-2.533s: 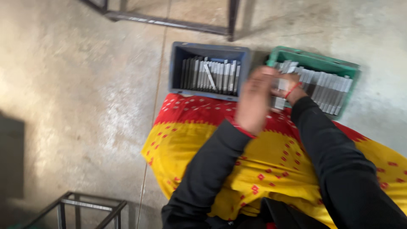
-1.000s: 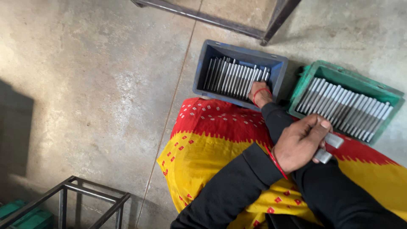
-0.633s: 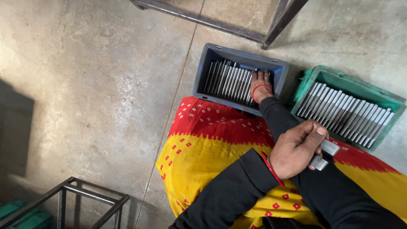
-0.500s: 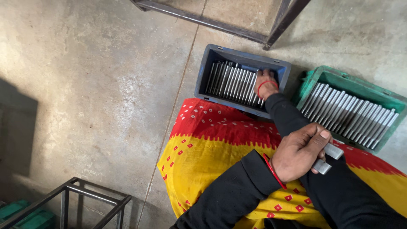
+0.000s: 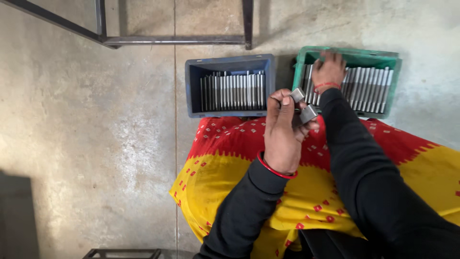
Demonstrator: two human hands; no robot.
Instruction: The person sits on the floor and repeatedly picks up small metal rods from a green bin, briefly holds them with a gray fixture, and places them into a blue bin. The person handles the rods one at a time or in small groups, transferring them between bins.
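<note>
A small grey metal block (image 5: pixel 303 106), with two squared ends showing, sits in the left hand (image 5: pixel 283 133), whose fingers are curled shut around it. The hand hangs above the red edge of a red and yellow cloth (image 5: pixel 230 158) spread over the person's lap, just in front of two crates on the floor.

The right hand (image 5: pixel 328 71) reaches into the green crate (image 5: pixel 346 53), fingers spread and lying on the row of grey metal rods (image 5: pixel 369 86) stacked side by side inside it. Whether those fingers have closed on a rod cannot be told from this view. A red bangle rings each wrist, and both arms wear black sleeves (image 5: pixel 364 177).

Just left of the green crate stands a grey-blue crate (image 5: pixel 230 63), also holding a row of metal rods (image 5: pixel 233 90) standing close together, with some bare room on its left side. The two crates are near each other but not touching, with a strip of floor between them.

Both rest on a bare concrete floor (image 5: pixel 96 134). Beyond the crates a dark metal frame (image 5: pixel 172 39) stands on the floor, and the top of another frame (image 5: pixel 122 252) shows at the lower edge.
</note>
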